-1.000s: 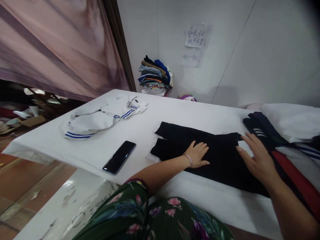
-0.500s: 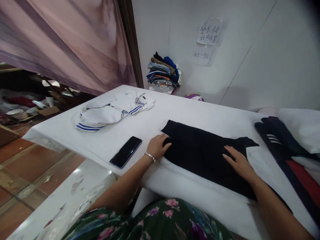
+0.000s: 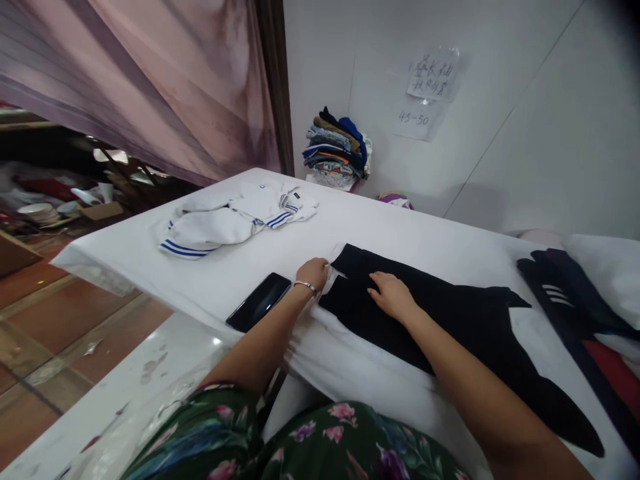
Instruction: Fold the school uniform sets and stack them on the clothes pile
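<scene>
A pair of black trousers (image 3: pixel 440 313) lies spread on the white-covered table, the two leg ends pointing left with a gap between them. At those ends is my left hand (image 3: pixel 313 272), its fingers closed beside a thin whitish piece (image 3: pixel 336 253); what they grip, if anything, is too small to make out. My right hand (image 3: pixel 394 297) rests on the black cloth further right, fingers loosely stretched and holding nothing. A dark phone (image 3: pixel 259 301) lies left of my left hand, partly covered by my forearm.
A white top with blue stripes (image 3: pixel 215 227) lies on the table's far left. Dark clothes with white stripes (image 3: pixel 555 293) lie at the right. A stack of folded clothes (image 3: pixel 335 150) stands by the wall beyond the table. A pink curtain (image 3: pixel 175 80) hangs at the left.
My right hand has slid left along the black trousers toward my left hand. My left hand's fingers have closed at the leg ends, and a gap between the legs now shows.
</scene>
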Available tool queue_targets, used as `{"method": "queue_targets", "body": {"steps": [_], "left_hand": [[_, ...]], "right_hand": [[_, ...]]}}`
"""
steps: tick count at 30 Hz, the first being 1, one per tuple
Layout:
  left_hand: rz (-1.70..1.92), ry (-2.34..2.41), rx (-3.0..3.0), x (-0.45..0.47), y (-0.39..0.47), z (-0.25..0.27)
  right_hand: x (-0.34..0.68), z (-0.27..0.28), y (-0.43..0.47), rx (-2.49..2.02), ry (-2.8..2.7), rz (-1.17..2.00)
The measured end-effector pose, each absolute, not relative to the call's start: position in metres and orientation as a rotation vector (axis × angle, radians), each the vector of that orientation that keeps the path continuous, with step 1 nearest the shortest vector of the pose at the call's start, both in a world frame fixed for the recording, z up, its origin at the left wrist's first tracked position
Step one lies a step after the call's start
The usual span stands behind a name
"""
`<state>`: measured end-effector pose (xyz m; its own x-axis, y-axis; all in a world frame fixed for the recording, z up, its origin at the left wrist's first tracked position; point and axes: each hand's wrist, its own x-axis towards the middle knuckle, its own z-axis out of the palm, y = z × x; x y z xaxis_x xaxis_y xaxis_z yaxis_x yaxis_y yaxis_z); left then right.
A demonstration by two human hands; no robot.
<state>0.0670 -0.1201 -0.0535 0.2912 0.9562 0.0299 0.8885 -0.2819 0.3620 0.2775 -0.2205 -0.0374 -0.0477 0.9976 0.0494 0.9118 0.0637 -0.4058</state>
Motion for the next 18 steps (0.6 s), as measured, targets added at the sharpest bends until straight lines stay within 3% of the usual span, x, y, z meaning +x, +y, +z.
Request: {"method": "queue_targets", "body": {"steps": [5, 11, 18], "left_hand": [[0.343, 1.643, 2.389, 0.077, -0.106, -0.062], [0.367, 1.555, 2.506, 0.082, -0.094, -0.064], [0.407, 1.491, 2.583, 0.085, -0.088, -0.044]], "right_hand": [[0.278, -0.046, -0.203, -2.048, -2.077, 0.340], [0.287, -0.039, -0.202, -1.969, -1.963, 0.527], [0.273, -0.040, -0.196, -2.035, -2.137, 0.361]]}}
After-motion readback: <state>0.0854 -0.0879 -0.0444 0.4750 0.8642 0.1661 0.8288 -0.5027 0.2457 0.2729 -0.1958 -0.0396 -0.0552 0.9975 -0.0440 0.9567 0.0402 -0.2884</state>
